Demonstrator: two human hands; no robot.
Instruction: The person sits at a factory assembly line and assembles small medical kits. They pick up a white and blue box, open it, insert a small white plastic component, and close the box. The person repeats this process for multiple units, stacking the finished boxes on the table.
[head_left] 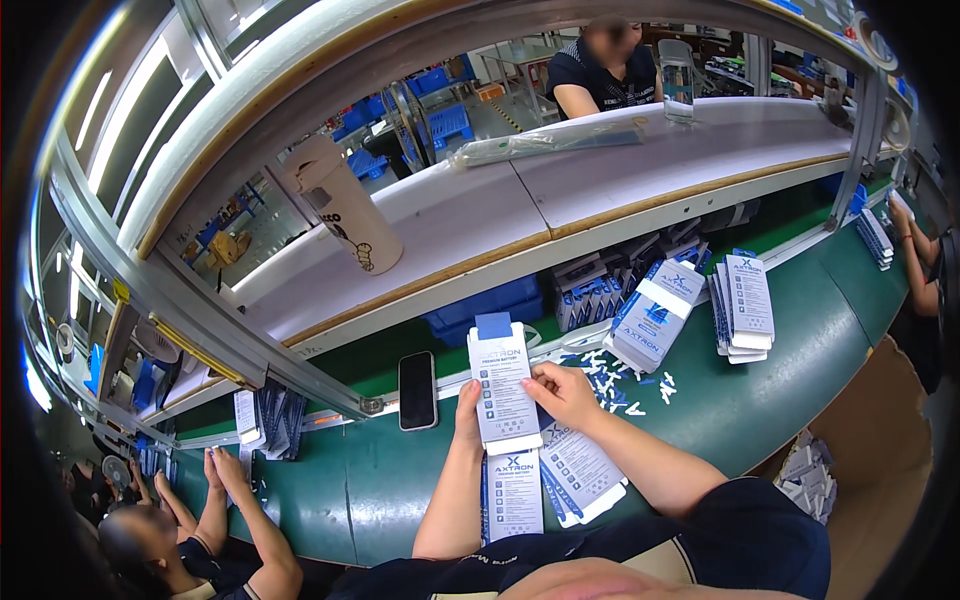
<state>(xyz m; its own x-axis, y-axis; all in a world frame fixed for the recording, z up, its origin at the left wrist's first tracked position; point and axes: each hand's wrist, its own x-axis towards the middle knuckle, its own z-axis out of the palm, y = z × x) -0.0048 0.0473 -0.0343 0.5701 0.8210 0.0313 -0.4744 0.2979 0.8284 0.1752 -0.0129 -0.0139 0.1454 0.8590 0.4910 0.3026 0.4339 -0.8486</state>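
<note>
I watch through the head camera as the 2 hands hold a flat white-and-blue carton (503, 400) upright between them, its blue flap (492, 325) raised at the top. The left hand (466, 412) grips the carton's left edge, thumb along the side; its other fingers are hidden behind, and I cannot tell whether they are spread or together. The right hand (565, 395) pinches the right edge between thumb and forefinger, the remaining fingers curled in.

Just below the held carton I see 2 groups of flat cartons near my side of the green bench (390, 490): a left group (515, 495) and a fanned right group (580, 470). I cannot tell whether the held carton touches them. Beyond the right hand lies a scatter of small white and blue pieces (610, 385), and behind it a carton bundle (655, 315) wrapped with a white band. To its right stands another carton stack (742, 305). A dark phone (418, 390) lies left of the left hand. A blue bin (490, 308) sits under the shelf (590, 190), which bears a beige tumbler (345, 210).
</note>
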